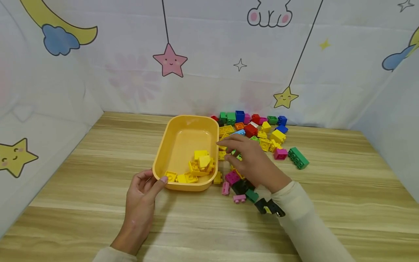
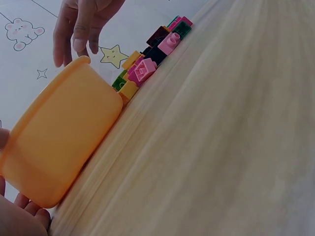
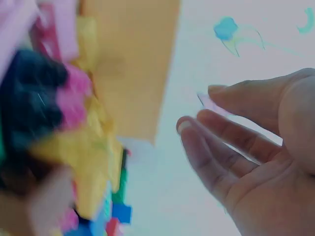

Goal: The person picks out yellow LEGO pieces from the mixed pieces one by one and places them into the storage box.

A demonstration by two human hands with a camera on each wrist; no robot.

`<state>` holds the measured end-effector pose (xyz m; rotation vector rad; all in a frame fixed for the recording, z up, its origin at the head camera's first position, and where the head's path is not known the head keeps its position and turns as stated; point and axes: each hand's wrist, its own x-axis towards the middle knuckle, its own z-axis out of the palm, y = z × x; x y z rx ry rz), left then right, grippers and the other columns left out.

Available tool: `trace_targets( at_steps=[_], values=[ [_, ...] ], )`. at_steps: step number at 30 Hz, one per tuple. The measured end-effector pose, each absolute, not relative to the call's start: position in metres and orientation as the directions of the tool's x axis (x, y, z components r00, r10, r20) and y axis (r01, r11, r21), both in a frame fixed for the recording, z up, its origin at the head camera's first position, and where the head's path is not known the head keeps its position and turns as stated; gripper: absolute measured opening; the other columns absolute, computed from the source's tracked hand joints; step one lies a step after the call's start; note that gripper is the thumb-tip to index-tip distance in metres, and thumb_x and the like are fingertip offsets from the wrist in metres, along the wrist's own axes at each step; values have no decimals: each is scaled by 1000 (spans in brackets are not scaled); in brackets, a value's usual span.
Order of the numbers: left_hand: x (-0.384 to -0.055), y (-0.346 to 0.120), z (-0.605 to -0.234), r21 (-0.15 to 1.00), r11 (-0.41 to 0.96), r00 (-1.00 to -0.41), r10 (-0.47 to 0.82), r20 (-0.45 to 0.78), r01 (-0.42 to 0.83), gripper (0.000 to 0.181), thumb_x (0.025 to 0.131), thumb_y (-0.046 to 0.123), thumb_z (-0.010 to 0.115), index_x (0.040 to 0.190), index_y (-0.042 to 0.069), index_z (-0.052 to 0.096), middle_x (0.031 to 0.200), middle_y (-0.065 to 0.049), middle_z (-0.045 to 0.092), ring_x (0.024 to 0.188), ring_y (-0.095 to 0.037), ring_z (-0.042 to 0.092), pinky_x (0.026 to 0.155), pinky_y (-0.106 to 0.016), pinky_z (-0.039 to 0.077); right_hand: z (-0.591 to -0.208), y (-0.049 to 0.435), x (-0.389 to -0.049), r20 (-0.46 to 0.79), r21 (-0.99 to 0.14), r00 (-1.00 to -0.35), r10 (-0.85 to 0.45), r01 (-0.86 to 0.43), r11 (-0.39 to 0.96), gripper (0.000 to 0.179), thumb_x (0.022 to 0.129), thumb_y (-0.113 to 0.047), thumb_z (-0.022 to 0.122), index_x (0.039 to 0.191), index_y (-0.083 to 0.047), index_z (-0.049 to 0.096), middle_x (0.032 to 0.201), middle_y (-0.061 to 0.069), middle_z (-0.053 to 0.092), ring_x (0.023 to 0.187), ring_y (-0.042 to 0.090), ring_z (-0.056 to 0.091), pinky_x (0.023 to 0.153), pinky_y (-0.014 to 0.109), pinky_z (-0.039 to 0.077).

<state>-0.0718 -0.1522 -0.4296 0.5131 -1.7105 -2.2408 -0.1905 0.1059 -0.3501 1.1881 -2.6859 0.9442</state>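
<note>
A yellow-orange plastic tub (image 1: pixel 183 140) stands on the table with several yellow toy bricks (image 1: pixel 199 163) in its near part. At its near left corner my left hand (image 1: pixel 141 198) grips the rim, thumb on top and fingers below. My right hand (image 1: pixel 250 158) hovers by the tub's right rim, above the loose bricks. In the right wrist view, that right hand (image 3: pixel 246 147) has its fingers loosely bent with a gap to the thumb, nothing between them. Mixed bricks (image 1: pixel 232 178) lie under and around the right hand, partly hidden by it.
More coloured bricks (image 1: pixel 252 129) spread right of the tub toward the back wall. A long green brick (image 1: pixel 298 158) lies at the pile's right edge. Printed cloth walls (image 1: pixel 209 91) border the wooden table (image 1: pixel 343 189) at the back and sides.
</note>
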Motion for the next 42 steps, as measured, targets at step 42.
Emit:
trace_targets(
  at_steps=[42],
  values=[
    [-72, -153, -428, 962, -274, -892, -435, -118, 6, 47, 92, 4, 74, 125, 0, 41, 140, -16, 43, 133, -25, 45, 103, -23, 43, -363, 95, -184, 271, -564, -732, -625, -647, 513, 27, 90, -11, 77, 115, -8, 68, 114, 1, 66, 95, 19, 61, 83, 40, 58]
  ],
)
